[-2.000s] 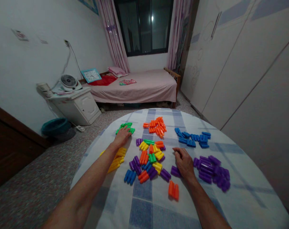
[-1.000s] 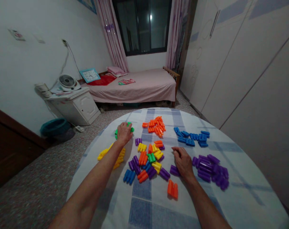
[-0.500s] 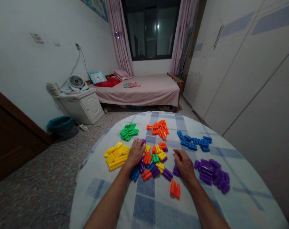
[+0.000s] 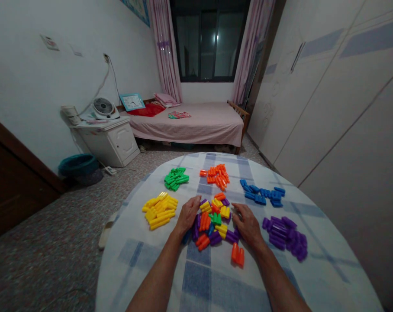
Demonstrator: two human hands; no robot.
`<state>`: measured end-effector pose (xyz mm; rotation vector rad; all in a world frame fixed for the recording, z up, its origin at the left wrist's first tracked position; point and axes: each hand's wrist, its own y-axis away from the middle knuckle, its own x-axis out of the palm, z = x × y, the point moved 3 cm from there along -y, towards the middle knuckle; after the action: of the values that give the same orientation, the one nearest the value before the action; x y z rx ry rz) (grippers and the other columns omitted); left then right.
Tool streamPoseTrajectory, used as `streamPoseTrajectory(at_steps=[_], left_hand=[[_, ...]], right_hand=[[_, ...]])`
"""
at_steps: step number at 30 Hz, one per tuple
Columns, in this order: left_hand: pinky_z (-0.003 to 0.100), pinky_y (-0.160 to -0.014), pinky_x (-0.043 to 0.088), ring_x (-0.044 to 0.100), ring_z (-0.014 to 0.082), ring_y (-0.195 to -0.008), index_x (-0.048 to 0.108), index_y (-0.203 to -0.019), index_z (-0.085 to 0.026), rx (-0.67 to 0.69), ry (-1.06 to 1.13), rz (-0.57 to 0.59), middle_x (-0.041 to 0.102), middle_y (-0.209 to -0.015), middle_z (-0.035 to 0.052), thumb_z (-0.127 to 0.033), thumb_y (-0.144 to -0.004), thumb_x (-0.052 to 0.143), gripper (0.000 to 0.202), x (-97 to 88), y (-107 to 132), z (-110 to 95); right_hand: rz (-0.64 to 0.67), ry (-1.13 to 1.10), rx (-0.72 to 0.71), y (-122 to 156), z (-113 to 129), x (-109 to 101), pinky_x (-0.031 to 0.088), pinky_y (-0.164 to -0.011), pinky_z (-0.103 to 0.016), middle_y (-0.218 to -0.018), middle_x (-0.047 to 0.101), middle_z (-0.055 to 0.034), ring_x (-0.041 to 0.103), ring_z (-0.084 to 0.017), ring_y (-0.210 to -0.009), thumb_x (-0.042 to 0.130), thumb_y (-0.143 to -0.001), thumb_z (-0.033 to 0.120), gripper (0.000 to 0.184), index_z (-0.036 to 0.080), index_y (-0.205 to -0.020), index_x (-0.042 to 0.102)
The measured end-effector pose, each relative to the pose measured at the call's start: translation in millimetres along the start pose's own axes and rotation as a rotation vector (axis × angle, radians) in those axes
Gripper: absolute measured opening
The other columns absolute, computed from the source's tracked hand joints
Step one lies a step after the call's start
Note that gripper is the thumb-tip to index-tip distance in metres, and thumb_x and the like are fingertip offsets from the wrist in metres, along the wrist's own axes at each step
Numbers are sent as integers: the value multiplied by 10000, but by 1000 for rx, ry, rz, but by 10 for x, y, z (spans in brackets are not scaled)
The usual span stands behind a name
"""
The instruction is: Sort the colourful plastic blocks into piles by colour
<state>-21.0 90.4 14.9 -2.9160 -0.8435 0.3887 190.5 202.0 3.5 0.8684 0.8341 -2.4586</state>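
A mixed heap of plastic toy blocks, among them a green block [image 4: 216, 218], a yellow block [image 4: 221, 230] and a purple block [image 4: 215, 238], lies in the middle of the round table [image 4: 144, 260]. My left hand [image 4: 189, 214] rests along the heap's left edge, fingers stretched out, partly covering a blue block. On the opposite side, my right hand [image 4: 247, 222] lies with fingers extended against the heap's right edge, beside purple blocks. Neither hand grips a block. A separate orange block [image 4: 237, 255] sits nearer me, by my right wrist.
Around the heap lie single-colour piles: yellow blocks [image 4: 160, 210], green blocks [image 4: 176, 179], orange blocks [image 4: 218, 175], blue blocks [image 4: 263, 193] and purple blocks [image 4: 285, 236]. Beyond the table stand a bed [image 4: 196, 125], a white cabinet [image 4: 118, 143] and a wardrobe [image 4: 326, 112].
Both hands have closed in on the mixed heap from its sides. The blocks are pushed closer together, and the right-hand purple block now touches the others.
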Motion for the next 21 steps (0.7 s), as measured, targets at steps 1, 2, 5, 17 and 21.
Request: streamPoseTrajectory(at_steps=[1, 2, 5, 17, 21], left_hand=[[367, -964, 454, 610, 226, -1064, 665, -1050, -170, -19, 35, -54, 677, -1112, 98, -592, -859, 397, 534, -28, 26, 18], [358, -932, 473, 620, 221, -1035, 667, -1023, -167, -39, 78, -97, 682, -1084, 101, -601, -849, 404, 537, -52, 45, 32], [349, -851, 515, 643, 216, -974, 668, -980, -164, -102, 237, -164, 688, -1038, 106, -640, -804, 448, 552, -119, 60, 37], [341, -798, 534, 672, 217, -901, 647, -1028, -125, -157, 578, -95, 687, -1041, 144, -558, -731, 629, 525, -290, 0, 74], [354, -825, 527, 661, 237, -945, 674, -990, -120, -157, 526, -44, 689, -1030, 143, -559, -722, 642, 515, -159, 10, 79]], right_hand=[[-5, 9, -13, 3, 12, 5, 439, -924, -382, -1067, 628, -78, 572, -215, -1010, 474, -810, 263, 329, 200, -1100, 615], [-18, 17, -16, 5, 20, 6, 438, -925, -389, -1047, 637, -81, 573, -219, -1002, 473, -810, 264, 316, 198, -1077, 628], [-93, -10, 81, 0, -20, -37, 439, -917, -420, -996, 653, -91, 582, -238, -979, 460, -809, 298, 299, 182, -1002, 656], [432, 129, 103, 126, 149, -321, 453, -756, -296, -952, 592, -34, 572, -181, -847, 562, -670, 183, 289, 222, -939, 658], [455, 278, 118, 116, 180, -242, 429, -705, -281, -891, 550, -37, 548, -167, -786, 495, -689, 132, 226, 182, -874, 615]])
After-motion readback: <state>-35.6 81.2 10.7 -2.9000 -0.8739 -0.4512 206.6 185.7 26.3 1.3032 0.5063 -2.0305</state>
